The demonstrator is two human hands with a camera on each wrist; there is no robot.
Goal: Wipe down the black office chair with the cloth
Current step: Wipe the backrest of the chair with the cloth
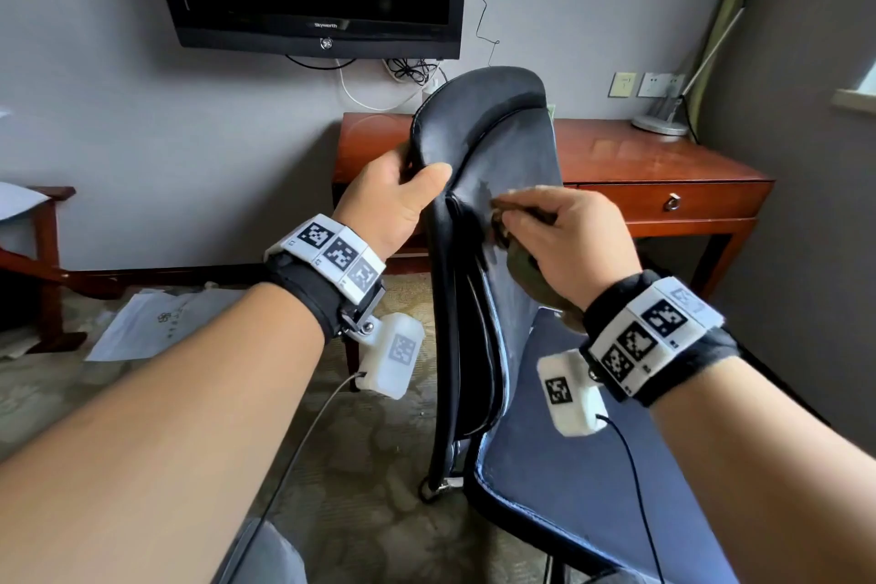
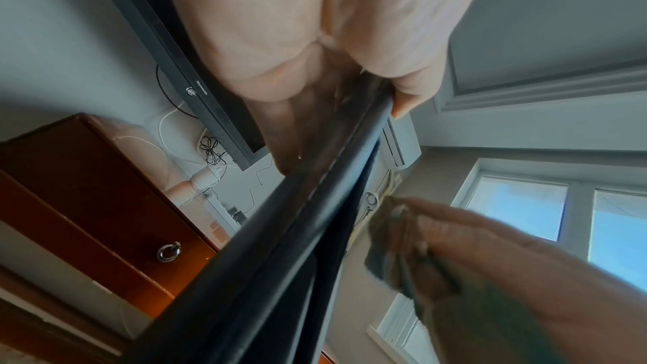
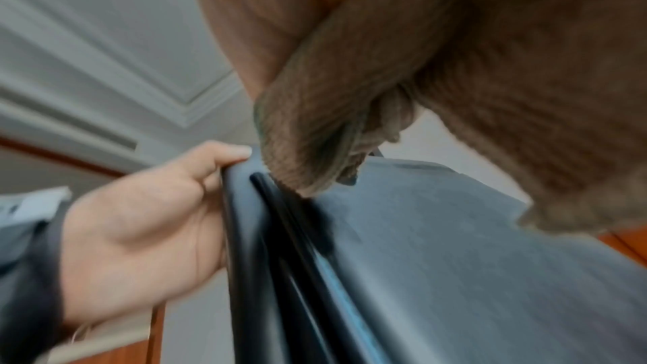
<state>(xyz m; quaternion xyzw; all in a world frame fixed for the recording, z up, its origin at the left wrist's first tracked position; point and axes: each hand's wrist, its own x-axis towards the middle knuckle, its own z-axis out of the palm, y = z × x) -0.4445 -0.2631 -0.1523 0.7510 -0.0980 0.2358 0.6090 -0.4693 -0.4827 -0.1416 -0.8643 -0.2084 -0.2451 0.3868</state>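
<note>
Backrest edge of the black office chair is clamped by the left hand, thumb in front, fingers behind. Cloth is bunched in the right hand, pressed on the backrest front. Judged mid-wipe; seat seemingly untouched. Cloth contact is clear only in the right wrist view.
</note>
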